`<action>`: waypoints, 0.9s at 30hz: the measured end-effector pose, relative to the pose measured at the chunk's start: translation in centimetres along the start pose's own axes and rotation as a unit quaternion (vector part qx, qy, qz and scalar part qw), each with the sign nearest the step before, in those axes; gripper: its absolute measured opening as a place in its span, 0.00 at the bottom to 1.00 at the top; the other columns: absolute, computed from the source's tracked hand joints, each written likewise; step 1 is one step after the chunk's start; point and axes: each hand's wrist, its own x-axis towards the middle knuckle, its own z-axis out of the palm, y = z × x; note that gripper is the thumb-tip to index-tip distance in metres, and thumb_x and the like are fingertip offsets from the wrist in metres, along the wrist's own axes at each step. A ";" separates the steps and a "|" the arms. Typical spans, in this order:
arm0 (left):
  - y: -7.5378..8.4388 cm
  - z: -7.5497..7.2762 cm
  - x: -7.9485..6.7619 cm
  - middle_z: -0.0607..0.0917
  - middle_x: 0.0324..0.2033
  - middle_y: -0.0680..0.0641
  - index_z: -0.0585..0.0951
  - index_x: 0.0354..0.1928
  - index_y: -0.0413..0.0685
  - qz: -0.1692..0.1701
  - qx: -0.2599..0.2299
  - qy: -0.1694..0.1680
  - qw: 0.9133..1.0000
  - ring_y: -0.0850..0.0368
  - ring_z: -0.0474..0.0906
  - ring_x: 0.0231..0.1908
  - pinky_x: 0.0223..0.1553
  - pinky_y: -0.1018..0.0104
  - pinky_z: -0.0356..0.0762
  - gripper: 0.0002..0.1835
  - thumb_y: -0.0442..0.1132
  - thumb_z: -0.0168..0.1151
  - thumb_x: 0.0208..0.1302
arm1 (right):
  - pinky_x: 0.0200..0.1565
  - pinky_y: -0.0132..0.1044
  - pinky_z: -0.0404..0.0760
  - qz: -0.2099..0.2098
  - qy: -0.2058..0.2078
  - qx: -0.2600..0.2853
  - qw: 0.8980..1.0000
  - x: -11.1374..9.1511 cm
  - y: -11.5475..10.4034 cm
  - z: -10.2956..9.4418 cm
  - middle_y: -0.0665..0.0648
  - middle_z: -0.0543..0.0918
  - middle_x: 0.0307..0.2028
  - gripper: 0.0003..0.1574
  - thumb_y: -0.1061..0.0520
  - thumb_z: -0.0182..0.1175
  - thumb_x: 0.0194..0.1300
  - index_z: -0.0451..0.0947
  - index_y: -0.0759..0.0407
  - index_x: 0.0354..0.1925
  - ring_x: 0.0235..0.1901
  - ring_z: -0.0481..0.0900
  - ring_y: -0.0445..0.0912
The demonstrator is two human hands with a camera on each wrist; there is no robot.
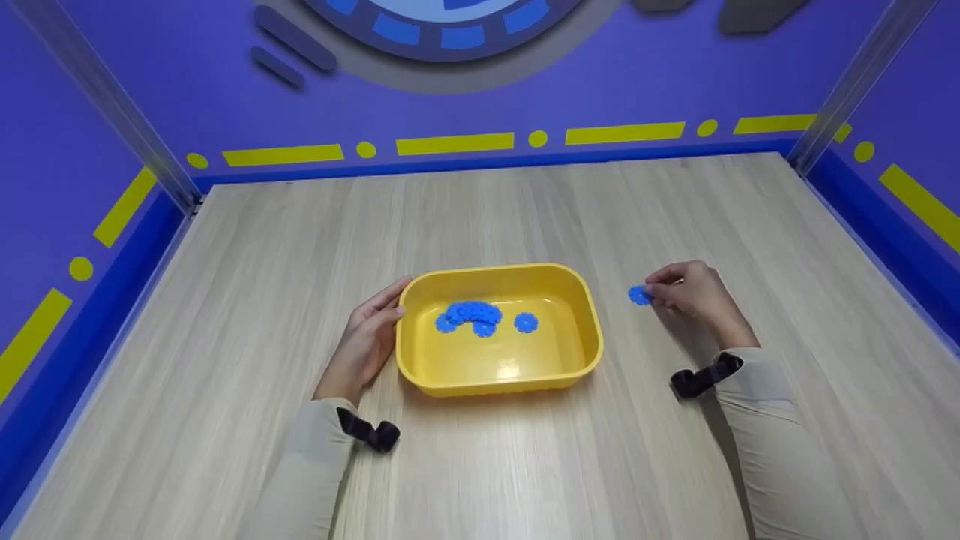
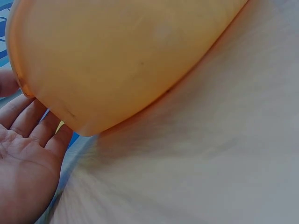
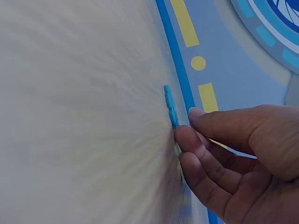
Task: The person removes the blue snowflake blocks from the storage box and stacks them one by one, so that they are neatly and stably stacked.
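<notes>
On the table stands a yellow plastic tub (image 1: 502, 381) with a few blue notched snowflake discs in it. Some of them overlap in a cluster (image 1: 474, 311); a single disc (image 1: 526, 322) lies apart to their right. Against the tub's left end rests my left hand (image 1: 367, 341), its fingers fairly straight along the outer wall and the thumb tip at the rim. To the right of the tub, my right hand (image 1: 694, 294) pinches another blue snowflake disc (image 1: 639, 295) by its edge, close over the tabletop. The right wrist view shows this disc (image 3: 170, 105) nearly edge-on.
A pale wood-grain table (image 1: 495, 217) lies under everything. Blue-purple panels with yellow markings (image 1: 454, 144) wall in its back and sides. Both wrists wear black camera straps (image 1: 369, 431).
</notes>
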 end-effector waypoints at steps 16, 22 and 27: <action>0.0 0.1 0.0 0.63 0.71 0.40 0.61 0.70 0.34 -0.009 0.002 0.004 1.000 0.53 0.61 0.69 0.69 0.62 0.61 0.29 0.25 0.48 0.65 | 0.37 0.31 0.80 0.002 -0.001 -0.037 0.999 -0.5 -1.7 -0.6 0.63 0.83 0.44 0.20 0.51 0.59 0.67 0.80 0.62 0.50 0.38 0.78 0.48; 0.1 0.1 0.0 0.62 0.71 0.40 0.60 0.70 0.33 -0.009 -0.004 0.003 1.000 0.53 0.61 0.69 0.68 0.64 0.63 0.29 0.25 0.47 0.65 | 0.36 0.27 0.78 -0.057 -0.002 -0.056 0.997 -0.4 -3.6 -1.4 0.65 0.84 0.43 0.20 0.52 0.59 0.66 0.81 0.64 0.49 0.40 0.82 0.52; 0.1 0.1 -0.1 0.62 0.71 0.40 0.60 0.70 0.34 -0.012 -0.011 0.003 1.000 0.55 0.63 0.68 0.68 0.64 0.64 0.30 0.25 0.47 0.66 | 0.41 0.35 0.80 -0.080 -0.014 -0.069 0.994 -0.4 -5.4 -1.7 0.64 0.83 0.45 0.20 0.53 0.60 0.66 0.80 0.64 0.51 0.42 0.82 0.54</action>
